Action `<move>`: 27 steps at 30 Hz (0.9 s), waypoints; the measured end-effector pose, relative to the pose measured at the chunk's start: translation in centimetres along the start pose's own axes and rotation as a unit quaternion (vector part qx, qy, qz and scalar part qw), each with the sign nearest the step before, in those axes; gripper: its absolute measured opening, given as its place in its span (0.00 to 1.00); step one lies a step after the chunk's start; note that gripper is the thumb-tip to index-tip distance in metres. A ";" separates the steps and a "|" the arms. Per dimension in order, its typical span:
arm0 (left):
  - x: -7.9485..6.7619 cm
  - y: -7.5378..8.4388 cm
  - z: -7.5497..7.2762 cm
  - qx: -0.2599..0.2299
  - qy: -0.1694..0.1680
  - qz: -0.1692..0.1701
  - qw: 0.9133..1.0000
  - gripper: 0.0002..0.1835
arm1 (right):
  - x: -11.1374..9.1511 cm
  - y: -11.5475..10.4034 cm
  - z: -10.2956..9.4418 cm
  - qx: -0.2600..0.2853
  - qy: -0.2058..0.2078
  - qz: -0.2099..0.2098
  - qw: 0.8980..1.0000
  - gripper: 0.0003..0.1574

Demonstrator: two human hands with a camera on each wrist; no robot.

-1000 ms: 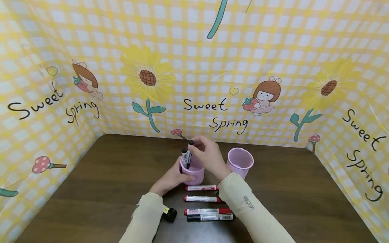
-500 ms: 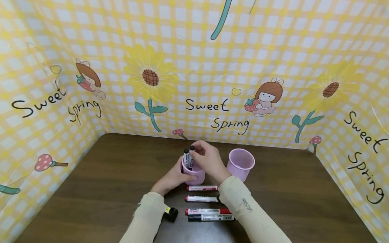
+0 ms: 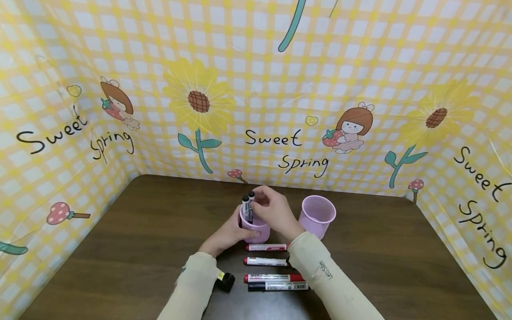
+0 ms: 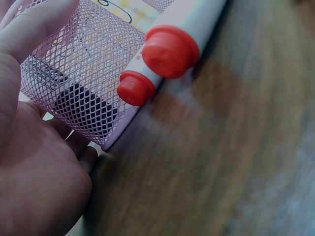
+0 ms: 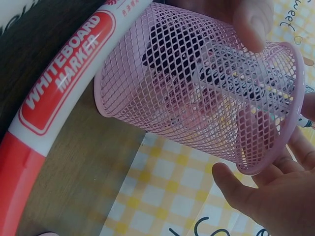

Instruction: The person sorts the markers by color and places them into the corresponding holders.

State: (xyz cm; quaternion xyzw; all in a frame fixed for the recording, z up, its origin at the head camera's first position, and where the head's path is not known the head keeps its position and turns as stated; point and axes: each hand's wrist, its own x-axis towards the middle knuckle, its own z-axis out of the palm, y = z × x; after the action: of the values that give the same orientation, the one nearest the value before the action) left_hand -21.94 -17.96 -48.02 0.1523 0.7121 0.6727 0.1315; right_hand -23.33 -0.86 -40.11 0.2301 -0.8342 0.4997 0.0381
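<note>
A pink mesh pen cup (image 3: 262, 234) stands near the middle of the table, gripped from the left side by my left hand (image 3: 225, 234). Its thumb lies across the front of the mesh, as the left wrist view also shows. Inside the cup, a black-capped marker (image 3: 245, 205) leans on the left wall. My right hand (image 3: 276, 212) reaches over the rim and pinches a second black-capped marker (image 3: 251, 208), upright beside the first one. In the right wrist view, the markers' dark lower ends show through the mesh (image 5: 177, 54), while the right fingertips are partly hidden behind the rim.
Another pink mesh cup (image 3: 317, 218) stands to the right. In front lie red-capped whiteboard markers (image 3: 266, 247), one (image 3: 266, 262) behind another (image 3: 274, 278), and a black marker (image 3: 278, 286). A small black object (image 3: 227, 282) shows by the left sleeve. Patterned cloth (image 3: 224, 151) encloses the table.
My right hand has lowered its marker deeper into the cup, and that marker now stands straighter beside the other. The left hand keeps its grip on the cup.
</note>
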 end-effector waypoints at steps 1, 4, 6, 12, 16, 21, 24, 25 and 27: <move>-0.2 0.4 0.1 -0.001 -0.002 0.000 1.000 0.47 | 0.0 0.0 0.0 0.001 -0.001 0.001 1.000 0.16; -0.6 1.7 0.2 -0.003 -0.010 -0.003 1.000 0.47 | 0.1 -0.1 0.0 0.003 -0.003 0.001 1.000 0.16; -1.0 2.5 0.3 -0.003 -0.012 -0.003 1.000 0.46 | 0.1 -0.1 -0.1 0.001 -0.004 0.001 1.000 0.16; -1.2 3.0 0.4 -0.007 -0.009 0.001 1.000 0.46 | 0.2 -0.1 -0.3 0.003 -0.018 -0.001 1.000 0.19; -0.7 1.7 0.1 0.001 0.003 -0.001 1.000 0.46 | -0.5 -0.4 -1.0 -0.003 -0.021 0.003 1.000 0.26; -0.1 -0.2 0.1 0.011 0.022 -0.002 1.000 0.48 | -2.8 -1.2 -2.9 -0.043 0.008 -0.020 0.999 0.28; -0.1 -0.3 0.3 0.011 0.022 0.003 1.000 0.47 | -5.2 -1.3 -4.4 -0.089 -0.001 -0.039 0.995 0.20; -0.1 -0.3 0.3 0.012 0.022 0.004 1.000 0.47 | -6.0 -1.2 -4.9 -0.109 -0.016 -0.047 0.993 0.16; -0.1 -0.3 0.2 0.011 0.022 0.007 1.000 0.46 | -7.8 -1.0 -5.7 -0.149 -0.054 -0.054 0.986 0.09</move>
State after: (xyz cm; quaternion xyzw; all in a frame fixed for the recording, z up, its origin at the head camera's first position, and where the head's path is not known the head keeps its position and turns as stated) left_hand -21.80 -17.85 -48.38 0.1441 0.7210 0.6690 0.1092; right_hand -16.88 6.32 -38.75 0.2934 -0.8865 0.3538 0.0535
